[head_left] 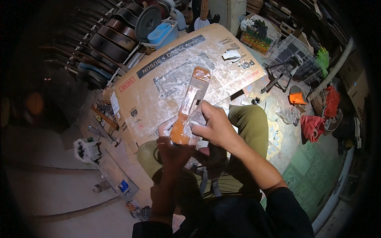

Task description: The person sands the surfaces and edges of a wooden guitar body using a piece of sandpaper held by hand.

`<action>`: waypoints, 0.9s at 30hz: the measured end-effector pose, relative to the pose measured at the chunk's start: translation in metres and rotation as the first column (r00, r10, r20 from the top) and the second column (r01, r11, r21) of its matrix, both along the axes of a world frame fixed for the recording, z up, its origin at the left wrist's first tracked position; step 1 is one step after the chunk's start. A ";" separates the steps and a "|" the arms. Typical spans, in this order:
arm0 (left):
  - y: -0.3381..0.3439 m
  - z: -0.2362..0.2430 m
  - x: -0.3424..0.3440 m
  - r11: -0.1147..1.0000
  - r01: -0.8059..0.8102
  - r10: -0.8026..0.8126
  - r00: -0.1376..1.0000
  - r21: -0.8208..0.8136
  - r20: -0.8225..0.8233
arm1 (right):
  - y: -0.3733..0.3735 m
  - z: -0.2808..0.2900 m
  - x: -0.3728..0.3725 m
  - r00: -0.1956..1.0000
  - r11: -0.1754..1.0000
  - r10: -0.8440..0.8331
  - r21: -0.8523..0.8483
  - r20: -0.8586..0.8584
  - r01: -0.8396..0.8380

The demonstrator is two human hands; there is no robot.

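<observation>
A glossy orange-brown wooden piece (180,136), long and narrow with a pale dusty middle, is held upright over my lap, its top end above the cardboard. My left hand (172,148) is closed around its lower end, partly in shadow. My right hand (214,127) pinches a small grey sheet (195,118), like abrasive paper, against the piece's right side. A large cardboard sheet (139,99) dusted with white powder lies beyond my knees, with a white scrap (231,55) on it.
Guitar bodies (109,41) line the back left, beside blue tubs (158,33). A wire cage (297,59), a stand (281,79), an orange container (297,98) and red bags (311,127) are at the right. A long board (115,174) lies at my lower left.
</observation>
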State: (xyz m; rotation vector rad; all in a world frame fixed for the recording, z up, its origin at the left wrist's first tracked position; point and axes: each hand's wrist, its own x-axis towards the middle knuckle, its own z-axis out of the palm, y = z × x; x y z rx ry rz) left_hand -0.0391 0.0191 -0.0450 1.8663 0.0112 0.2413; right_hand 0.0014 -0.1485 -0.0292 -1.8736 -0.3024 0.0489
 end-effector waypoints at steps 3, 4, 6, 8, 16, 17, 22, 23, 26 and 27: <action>0.001 0.001 -0.002 1.000 0.022 -0.023 0.998 0.011 0.058 | 0.000 -0.015 0.001 0.999 0.998 -0.003 0.069 -0.041 0.006; 0.001 0.000 -0.003 0.999 0.028 -0.031 0.995 0.031 0.098 | -0.001 -0.017 0.001 0.997 0.995 0.006 0.097 -0.078 0.001; 0.004 -0.009 -0.002 0.999 0.017 -0.021 0.990 0.027 0.138 | 0.006 -0.015 0.002 0.998 0.994 -0.032 0.099 -0.062 0.038; 0.006 -0.015 -0.002 0.999 0.013 -0.018 0.991 0.032 0.133 | 0.007 -0.019 0.001 0.997 0.992 -0.037 0.117 -0.064 0.044; 0.009 -0.010 -0.002 0.999 -0.032 0.031 0.999 0.022 0.042 | 0.011 -0.024 0.005 0.986 0.985 -0.003 0.168 -0.168 0.031; 0.008 -0.008 -0.002 0.999 -0.020 0.020 1.000 0.028 0.009 | 0.008 -0.026 0.005 0.982 0.983 0.018 0.183 -0.187 0.017; 0.003 -0.010 -0.002 1.000 -0.027 0.027 0.996 0.003 0.086 | 0.015 -0.031 0.006 0.992 0.970 -0.056 0.229 -0.114 0.081; 0.002 -0.009 -0.003 0.999 -0.017 0.015 0.998 0.029 0.063 | 0.010 -0.031 0.004 0.986 0.981 -0.046 0.181 -0.161 0.075; 0.004 0.002 -0.003 0.994 -0.006 -0.002 0.997 0.114 0.072 | 0.005 -0.019 0.002 0.973 0.988 -0.023 0.146 -0.228 0.058; 0.003 -0.004 -0.003 0.992 -0.004 -0.011 0.993 0.126 0.118 | 0.007 -0.019 0.001 0.982 0.986 -0.051 0.145 -0.184 0.078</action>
